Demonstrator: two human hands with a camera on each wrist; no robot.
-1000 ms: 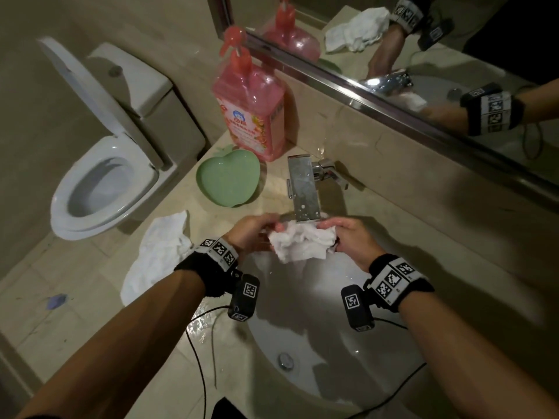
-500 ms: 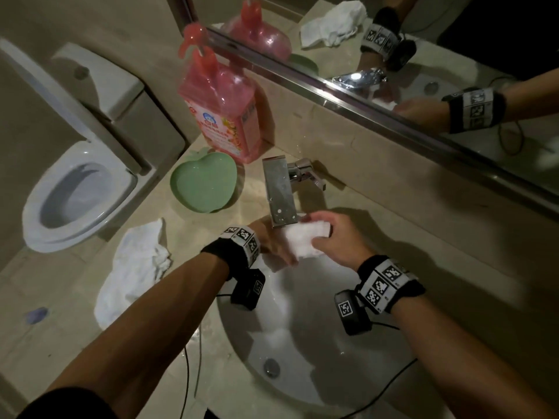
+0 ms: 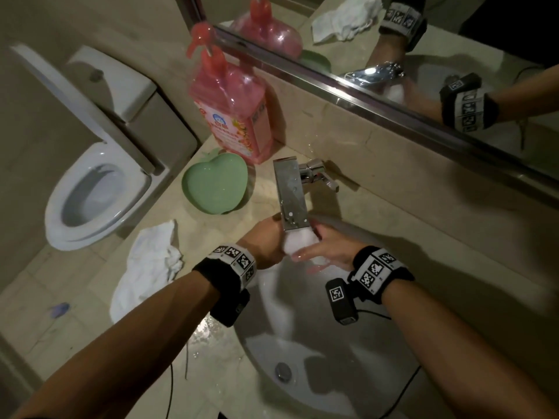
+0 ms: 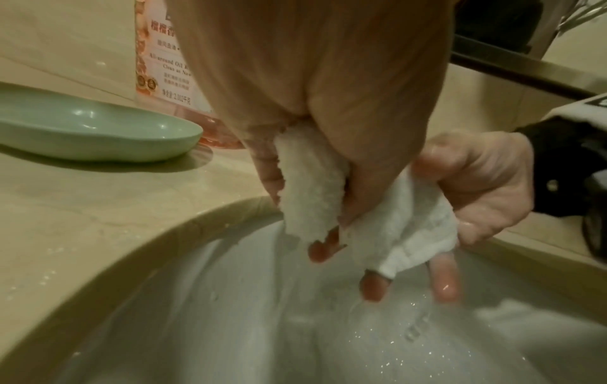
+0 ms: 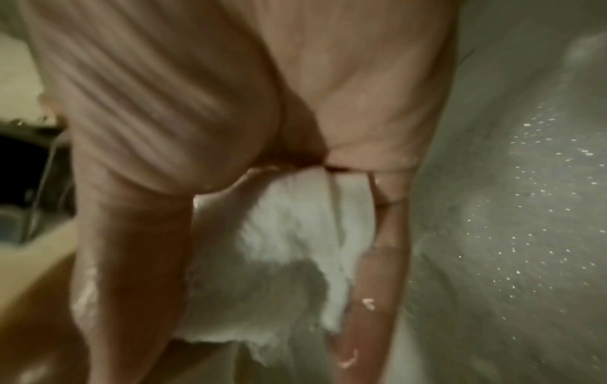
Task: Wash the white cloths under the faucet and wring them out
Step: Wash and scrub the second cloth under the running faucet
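Observation:
A wet, bunched white cloth (image 3: pixel 298 244) (image 4: pixel 361 223) (image 5: pixel 285 259) sits directly under the chrome faucet spout (image 3: pixel 292 196), over the white sink basin (image 3: pixel 305 346). My left hand (image 3: pixel 266 246) (image 4: pixel 305 181) grips its left end, thumb and fingers curled round it. My right hand (image 3: pixel 325 251) (image 4: pixel 466 197) (image 5: pixel 328 233) holds the right end, fingers wrapped under the cloth. Water droplets spray into the basin below the hands. A second white cloth (image 3: pixel 149 267) lies crumpled on the counter to the left of the sink.
A green heart-shaped dish (image 3: pixel 214 187) and a pink pump bottle (image 3: pixel 233 113) stand on the beige counter (image 3: pixel 378 213) behind-left of the faucet. A mirror (image 3: pixel 423 55) runs along the back wall. An open toilet (image 3: pixel 93 195) stands left. Black cables trail over the basin rim.
Both hands have carried the cloth up and back until it sits tight under the spout. The cloth is squeezed into a smaller bundle than before.

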